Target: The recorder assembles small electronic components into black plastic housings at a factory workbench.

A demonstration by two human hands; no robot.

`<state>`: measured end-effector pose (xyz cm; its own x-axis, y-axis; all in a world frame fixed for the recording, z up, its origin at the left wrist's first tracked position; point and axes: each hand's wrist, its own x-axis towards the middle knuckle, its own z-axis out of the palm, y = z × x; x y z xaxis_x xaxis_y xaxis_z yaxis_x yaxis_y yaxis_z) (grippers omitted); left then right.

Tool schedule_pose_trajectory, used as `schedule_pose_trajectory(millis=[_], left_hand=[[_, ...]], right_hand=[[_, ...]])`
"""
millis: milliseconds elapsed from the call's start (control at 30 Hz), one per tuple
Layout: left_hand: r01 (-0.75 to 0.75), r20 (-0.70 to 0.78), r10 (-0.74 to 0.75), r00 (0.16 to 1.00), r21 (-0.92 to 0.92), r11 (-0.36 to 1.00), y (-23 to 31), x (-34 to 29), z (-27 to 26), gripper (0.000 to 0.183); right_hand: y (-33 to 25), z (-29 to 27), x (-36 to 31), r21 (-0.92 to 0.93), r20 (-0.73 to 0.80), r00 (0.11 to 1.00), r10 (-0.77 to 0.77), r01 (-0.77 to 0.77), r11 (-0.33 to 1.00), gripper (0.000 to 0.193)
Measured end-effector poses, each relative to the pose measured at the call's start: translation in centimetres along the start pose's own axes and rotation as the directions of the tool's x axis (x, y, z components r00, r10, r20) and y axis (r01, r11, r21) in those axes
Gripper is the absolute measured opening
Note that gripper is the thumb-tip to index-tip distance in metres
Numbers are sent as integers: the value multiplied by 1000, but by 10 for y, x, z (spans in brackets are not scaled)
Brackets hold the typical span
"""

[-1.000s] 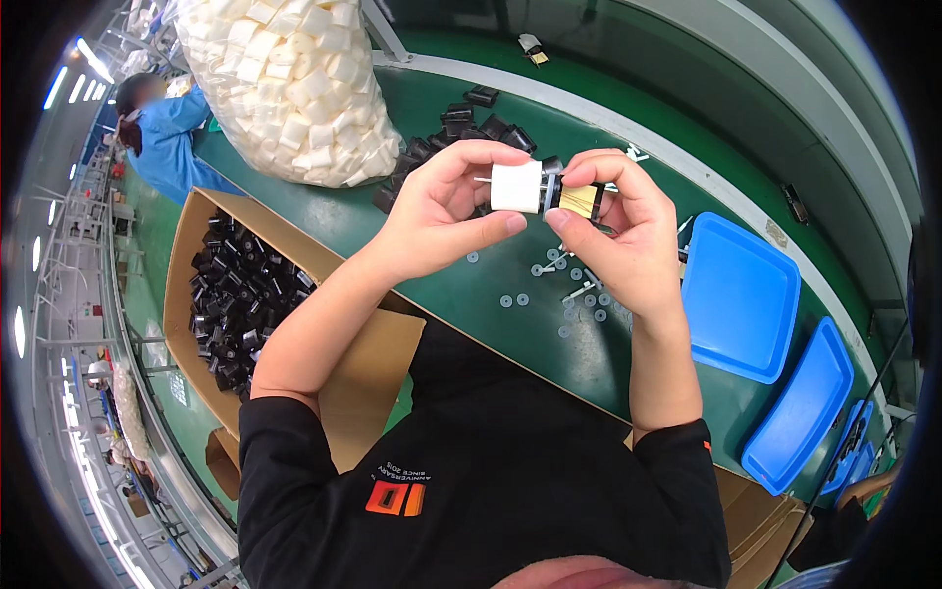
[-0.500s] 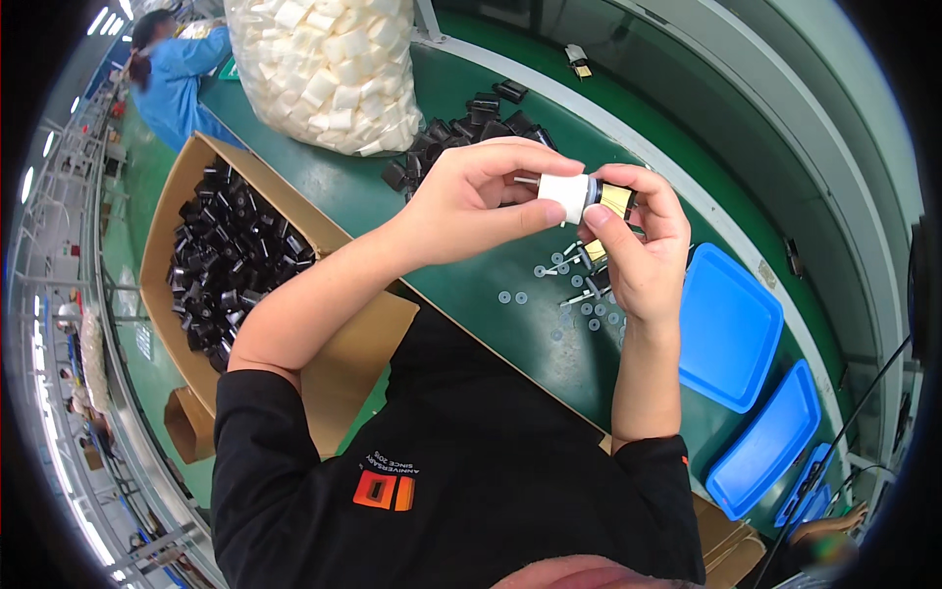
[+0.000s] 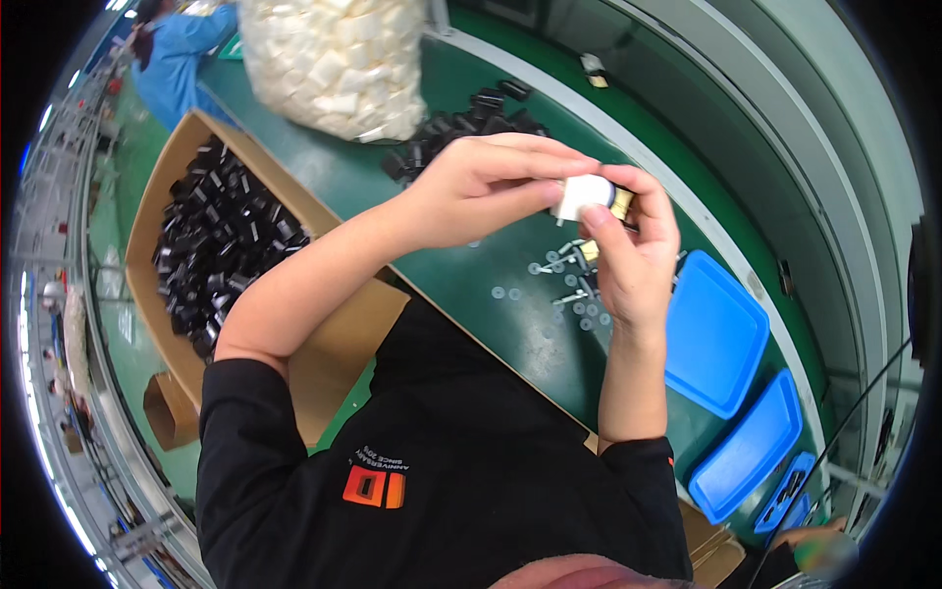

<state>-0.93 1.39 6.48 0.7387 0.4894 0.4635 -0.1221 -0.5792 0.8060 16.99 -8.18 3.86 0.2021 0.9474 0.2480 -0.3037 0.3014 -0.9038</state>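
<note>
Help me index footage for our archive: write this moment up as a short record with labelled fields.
Left hand: fingertips on the white piece
Right hand: gripping its other end, beside a yellow part, partly hidden
Work surface: green table with loose black parts and small washers
Containers: cardboard box of black pieces, clear bag of white pieces, blue trays
Background: person in blue

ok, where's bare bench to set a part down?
Green benchtop between the loose washers and the black shirt; also left of them, toward the carton. Crowded: the black-part pile beyond the left hand; white pins among the washers.
</note>
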Motion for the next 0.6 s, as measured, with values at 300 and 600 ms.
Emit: schedule_pose_trajectory(millis=[300,600], left_hand=[[-6,-44,2,999,-95,995,28,-17,-21,31],[686,-843,148,516,511,518,-51,-255,-207,11]], right_hand=[[-1,-25,-7,-117,-80,988,-134,124,985,34],[-8,-38,-1,-84,-87,946,-312,305,949,31]])
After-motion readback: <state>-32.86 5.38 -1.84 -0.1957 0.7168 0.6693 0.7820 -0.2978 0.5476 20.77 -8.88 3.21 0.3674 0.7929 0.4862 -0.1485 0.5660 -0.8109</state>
